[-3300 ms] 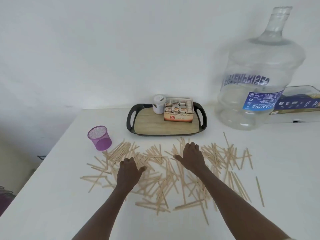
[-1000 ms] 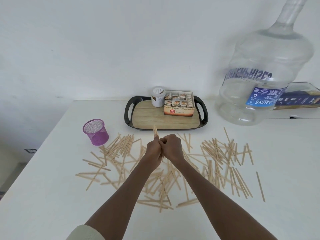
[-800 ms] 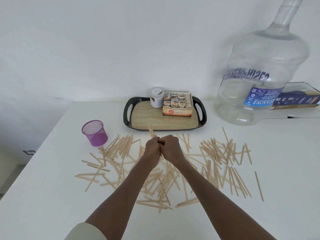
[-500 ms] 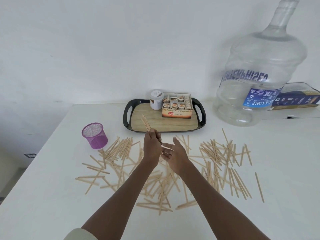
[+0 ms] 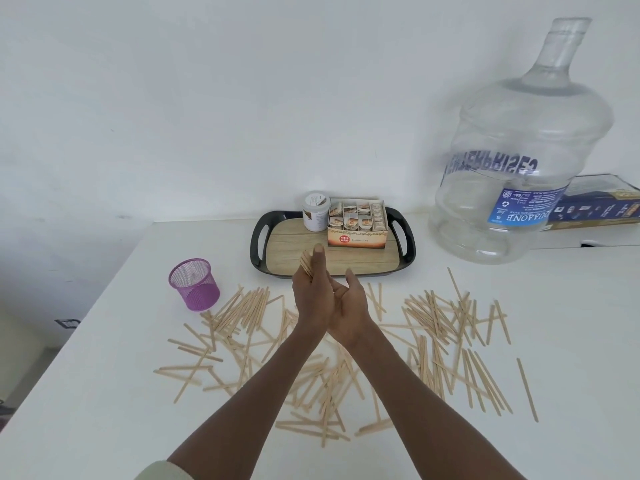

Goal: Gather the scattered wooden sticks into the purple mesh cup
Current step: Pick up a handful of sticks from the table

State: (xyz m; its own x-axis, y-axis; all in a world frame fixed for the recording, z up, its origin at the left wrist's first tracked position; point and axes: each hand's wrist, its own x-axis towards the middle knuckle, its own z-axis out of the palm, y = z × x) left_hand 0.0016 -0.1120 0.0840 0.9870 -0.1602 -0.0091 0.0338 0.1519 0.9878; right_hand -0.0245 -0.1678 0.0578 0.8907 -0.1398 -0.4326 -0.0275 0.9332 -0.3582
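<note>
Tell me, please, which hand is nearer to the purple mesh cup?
The left hand, gripping a bundle of sticks, is nearer the purple mesh cup, which stands to its left. The right hand lies farther right, open.

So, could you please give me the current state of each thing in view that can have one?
left hand: raised, gripping a small bundle of sticks
right hand: open, palm up, holding nothing
purple mesh cup: upright, no sticks visible inside
scattered wooden sticks: lying loose on the table
water jug: upright, uncapped, looks empty
tea box: open, on the tray
white jar: lidded, on the tray
</note>
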